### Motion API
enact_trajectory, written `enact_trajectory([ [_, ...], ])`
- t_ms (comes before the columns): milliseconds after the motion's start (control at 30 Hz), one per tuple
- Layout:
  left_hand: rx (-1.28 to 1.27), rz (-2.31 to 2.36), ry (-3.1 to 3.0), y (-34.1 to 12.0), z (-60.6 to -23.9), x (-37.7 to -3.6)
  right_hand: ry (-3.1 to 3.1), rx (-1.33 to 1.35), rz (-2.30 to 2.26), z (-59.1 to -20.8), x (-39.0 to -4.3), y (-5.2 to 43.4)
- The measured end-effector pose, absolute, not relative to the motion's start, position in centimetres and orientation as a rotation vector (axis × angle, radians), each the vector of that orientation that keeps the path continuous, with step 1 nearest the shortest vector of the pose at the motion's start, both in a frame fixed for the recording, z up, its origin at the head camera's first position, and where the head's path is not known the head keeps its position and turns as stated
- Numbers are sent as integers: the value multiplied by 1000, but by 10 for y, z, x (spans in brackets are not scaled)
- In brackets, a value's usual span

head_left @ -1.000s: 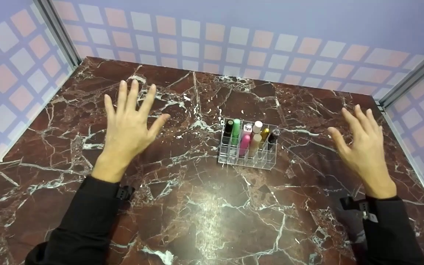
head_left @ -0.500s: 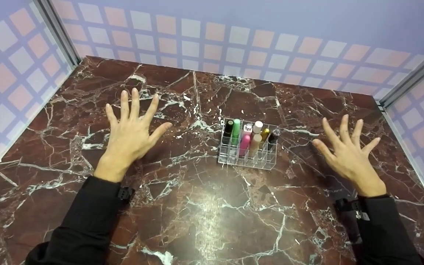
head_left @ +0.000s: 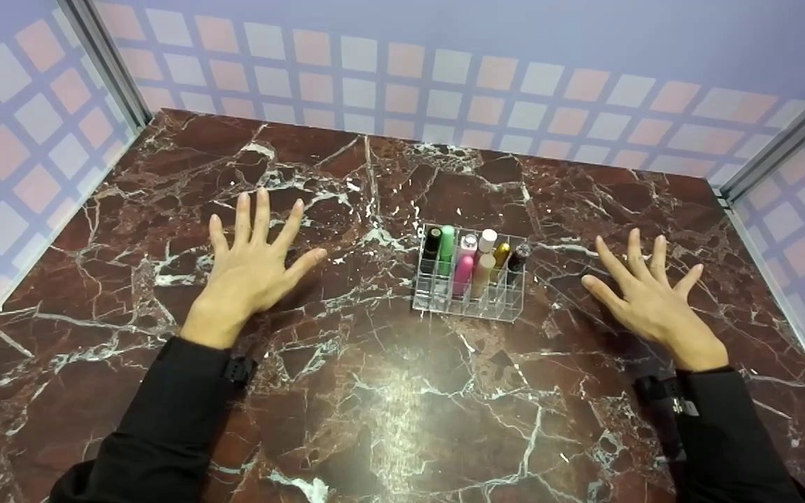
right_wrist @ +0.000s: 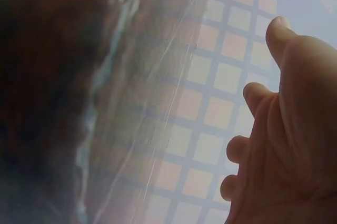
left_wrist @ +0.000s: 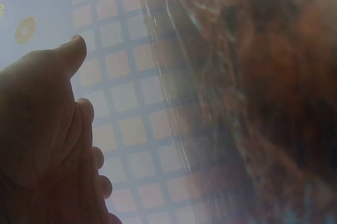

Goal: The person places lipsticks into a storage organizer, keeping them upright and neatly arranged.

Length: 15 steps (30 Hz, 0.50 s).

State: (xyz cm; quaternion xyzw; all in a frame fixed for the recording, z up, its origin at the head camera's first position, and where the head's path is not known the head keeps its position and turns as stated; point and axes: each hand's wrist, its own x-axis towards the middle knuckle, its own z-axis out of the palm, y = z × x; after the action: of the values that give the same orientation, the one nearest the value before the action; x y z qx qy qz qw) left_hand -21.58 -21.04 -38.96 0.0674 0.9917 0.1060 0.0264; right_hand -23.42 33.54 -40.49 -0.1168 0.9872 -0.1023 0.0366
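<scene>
A clear plastic organizer [head_left: 469, 307] with small compartments stands on the table between the hands. Its back rows hold several upright tubes that look like cosmetics: a black one [head_left: 432, 242], a green one [head_left: 446, 244], a pink one [head_left: 463, 272], a beige one [head_left: 484, 271], a white-capped one [head_left: 488, 240] and a gold one [head_left: 502, 253]. To the left, my left hand [head_left: 245, 272] is spread palm down, holding nothing. On the other side my right hand [head_left: 654, 300] has its fingers spread too and holds nothing. Both wrist views show the bare palms and fingers, with no object in them.
The dark red marbled table [head_left: 402, 405] has white veins and small pale flecks near its back. Checkered panels [head_left: 402, 91] close off the back and both sides, joined by metal corner posts [head_left: 105, 63].
The left hand has drawn slightly back toward the body. The right hand has moved inward and back, its fingers spreading wider. The organizer and its tubes stay put.
</scene>
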Motion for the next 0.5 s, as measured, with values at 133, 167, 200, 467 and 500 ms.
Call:
enact_trajectory([
  [133,226,316,3080,-210,-390,-217,3060,-346,-317,-405,-235,334],
  [167,233,305,3091,-210,-390,-218,3065,-335,-316,-405,-235,334],
  [200,241,300,3100,-210,-391,-218,3068,-323,-314,-405,-235,334],
  [467,236,297,3092,-208,-391,-217,3022,-274,-291,-404,-235,335],
  [500,233,300,3085,-209,-391,-217,3018,-272,-288,-404,-236,335],
])
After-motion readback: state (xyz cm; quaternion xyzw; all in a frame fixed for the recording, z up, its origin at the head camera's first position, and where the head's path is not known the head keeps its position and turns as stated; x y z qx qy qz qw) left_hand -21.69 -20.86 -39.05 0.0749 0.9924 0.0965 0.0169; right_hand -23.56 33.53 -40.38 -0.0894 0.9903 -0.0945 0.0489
